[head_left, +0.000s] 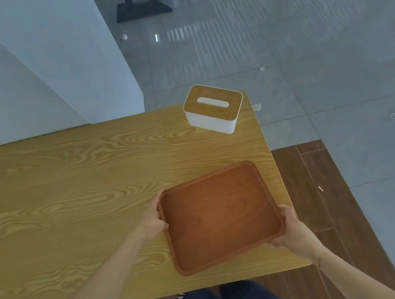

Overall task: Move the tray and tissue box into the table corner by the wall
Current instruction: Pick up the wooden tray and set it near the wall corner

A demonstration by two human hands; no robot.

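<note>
Wooden table [71, 191], one tissue box [213, 108], one tray [220, 216] gripped by left hand [153, 220], right hand [291, 231]

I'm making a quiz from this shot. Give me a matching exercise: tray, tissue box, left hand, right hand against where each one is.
1. tray
2. tissue box
3. left hand
4. right hand

a. at the table's far right corner
b. grip on the tray's left rim
c. near the table's right edge, held
d. grip on the tray's near right corner

Pairs: 1-c, 2-a, 3-b, 4-d
</note>
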